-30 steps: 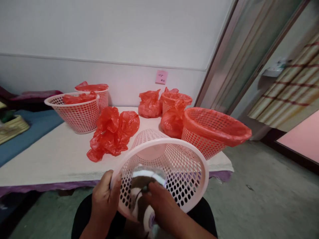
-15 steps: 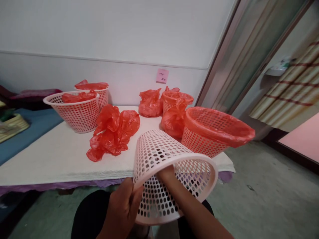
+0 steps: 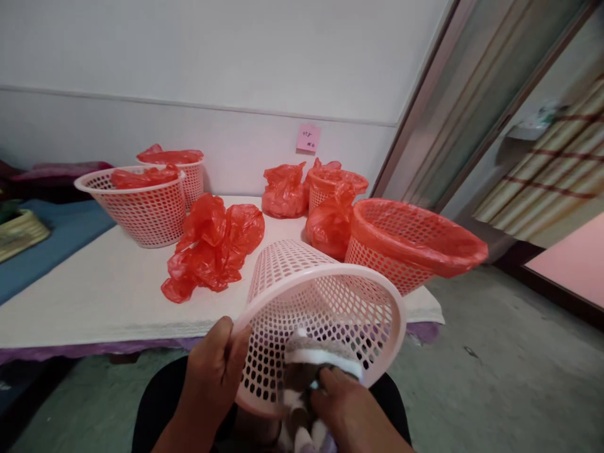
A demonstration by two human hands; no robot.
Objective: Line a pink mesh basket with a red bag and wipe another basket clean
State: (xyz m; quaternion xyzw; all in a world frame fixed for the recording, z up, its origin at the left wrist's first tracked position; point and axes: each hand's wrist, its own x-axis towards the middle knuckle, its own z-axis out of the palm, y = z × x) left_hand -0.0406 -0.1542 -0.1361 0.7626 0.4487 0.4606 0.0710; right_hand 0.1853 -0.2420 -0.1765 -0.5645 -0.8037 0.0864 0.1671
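Observation:
A pale pink plastic mesh basket (image 3: 325, 296) lies tilted over my lap, its mouth turned toward me. My left hand (image 3: 214, 365) grips its rim on the left side. At the lower edge of the mouth, my right hand (image 3: 337, 396) clutches a soft striped cloth (image 3: 323, 358) in grey, white and brown; its lower part is blurred, partly outside the basket. Crumpled on the bed, left of the basket, is a red plastic bag (image 3: 212, 245). A basket lined with a red bag (image 3: 391, 258) stands to the right.
Two pink baskets (image 3: 155, 217) with red bags in them stand at the left. Knotted red bags (image 3: 283, 195) and another lined basket (image 3: 337, 182) are near the wall. A pink note (image 3: 308, 138) sticks to the wall. A curtain (image 3: 547, 157) hangs at the right.
My right hand has drawn back from deep inside the basket and now shows the striped cloth in its grip. The basket has tipped, its mouth facing me more, and shifted slightly left.

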